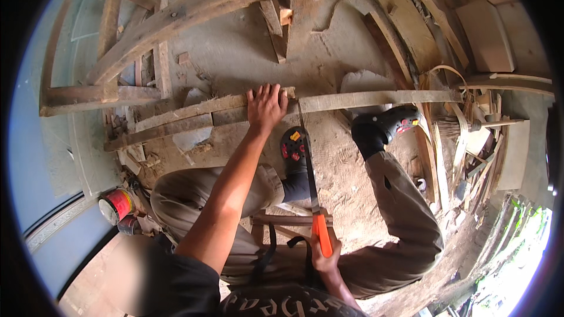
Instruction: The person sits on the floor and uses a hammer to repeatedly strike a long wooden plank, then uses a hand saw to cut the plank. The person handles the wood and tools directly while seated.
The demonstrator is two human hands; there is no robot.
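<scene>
My right hand (pixel 326 253) is wrapped round the orange handle (pixel 323 236) of a handsaw. The saw's dark narrow blade (pixel 309 161) points away from me, its far end meeting a long wooden strip (pixel 376 101) that lies crosswise in front of me. Just left of the blade, my left hand (pixel 268 108) grips the wood from above, fingers curled over its far side. A second, shorter wooden piece (pixel 194 111) lies along the strip's far edge, its right end under or beside that hand. How deep the blade sits in the wood is too small to tell.
My feet in dark clogs (pixel 294 145) flank the saw blade. A wooden frame (pixel 194 12) stands at the far left. Boards (pixel 482 29) and offcuts lean at the right. A red can (pixel 116 205) sits at the left by a pale blue panel (pixel 53 164).
</scene>
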